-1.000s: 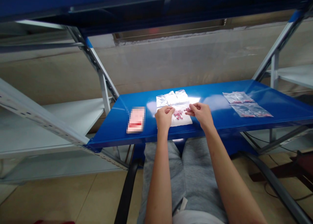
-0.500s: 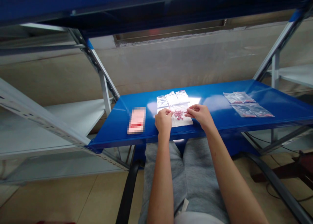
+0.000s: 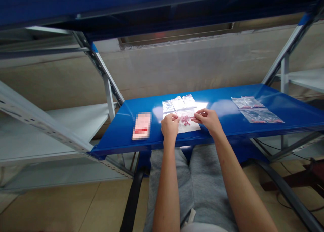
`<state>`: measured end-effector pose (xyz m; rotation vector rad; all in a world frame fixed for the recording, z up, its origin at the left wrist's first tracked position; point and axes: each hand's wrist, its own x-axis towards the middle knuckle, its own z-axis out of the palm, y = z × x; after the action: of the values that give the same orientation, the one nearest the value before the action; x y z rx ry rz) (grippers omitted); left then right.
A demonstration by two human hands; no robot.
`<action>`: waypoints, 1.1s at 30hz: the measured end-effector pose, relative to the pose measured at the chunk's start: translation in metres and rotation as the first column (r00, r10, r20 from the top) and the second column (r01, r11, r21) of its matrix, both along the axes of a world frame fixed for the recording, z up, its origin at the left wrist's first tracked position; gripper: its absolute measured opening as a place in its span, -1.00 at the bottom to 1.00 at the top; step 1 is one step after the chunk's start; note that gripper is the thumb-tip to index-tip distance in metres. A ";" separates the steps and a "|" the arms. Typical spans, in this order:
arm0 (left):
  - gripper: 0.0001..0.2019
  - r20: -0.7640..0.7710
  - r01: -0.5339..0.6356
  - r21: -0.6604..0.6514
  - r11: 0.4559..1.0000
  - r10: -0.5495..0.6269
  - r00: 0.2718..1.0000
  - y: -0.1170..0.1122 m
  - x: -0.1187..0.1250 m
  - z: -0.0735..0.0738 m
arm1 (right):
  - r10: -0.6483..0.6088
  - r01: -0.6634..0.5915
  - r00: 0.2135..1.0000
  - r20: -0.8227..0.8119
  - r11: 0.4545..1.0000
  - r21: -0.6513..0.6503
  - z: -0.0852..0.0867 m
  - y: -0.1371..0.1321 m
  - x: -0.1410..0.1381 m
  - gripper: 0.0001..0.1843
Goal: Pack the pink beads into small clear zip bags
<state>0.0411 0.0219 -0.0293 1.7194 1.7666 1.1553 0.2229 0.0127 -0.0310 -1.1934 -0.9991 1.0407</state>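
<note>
Several small pink bead-like pieces [image 3: 186, 120] lie in a loose cluster on a white sheet [image 3: 192, 127], which looks like cloth or paper. At the cluster's left edge is my left hand [image 3: 170, 127], its fingertips pinched together over the sheet; whatever they hold is too small to make out. My right hand [image 3: 207, 120] reaches in from the other side, thumb and fingers drawn together at the right edge of the pieces. Its fingertips seem to touch pink pieces, but its grip is unclear. Clear plastic bags [image 3: 168, 106] lie just beyond the sheet.
Flat clear bags with a little red inside [image 3: 262, 116] lie at the right of the blue tabletop [image 3: 217, 100]. A pixelated pink item [image 3: 141, 125] is at the left. Grey metal posts [image 3: 108, 86] flank the table, and a blue shelf [image 3: 162, 9] hangs overhead.
The view has tipped slightly, so everything sits a little lower. My hands stay at the pink pieces with only slight finger movement; some pieces have shifted slightly.
</note>
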 end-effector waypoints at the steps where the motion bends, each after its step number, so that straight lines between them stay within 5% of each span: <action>1: -0.96 0.005 0.005 0.006 1.000 -0.005 1.000 0.001 -0.001 -0.001 | -0.005 0.005 1.000 0.005 1.000 -0.002 0.000 0.000 0.000 -0.82; 15: -0.97 -0.017 0.011 0.001 1.000 -0.011 1.000 0.006 0.001 -0.004 | -0.149 0.101 0.918 0.368 0.984 0.145 -0.010 0.008 0.008 -0.83; 33: -0.95 0.009 0.015 0.015 1.000 -0.015 1.000 0.004 0.002 -0.002 | -0.048 0.016 0.954 0.295 0.994 0.111 -0.002 0.005 0.007 -0.81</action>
<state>0.0430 0.0258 -0.0310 1.7298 1.7411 1.1716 0.2301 0.0172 -0.0328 -1.2967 -1.2489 0.7844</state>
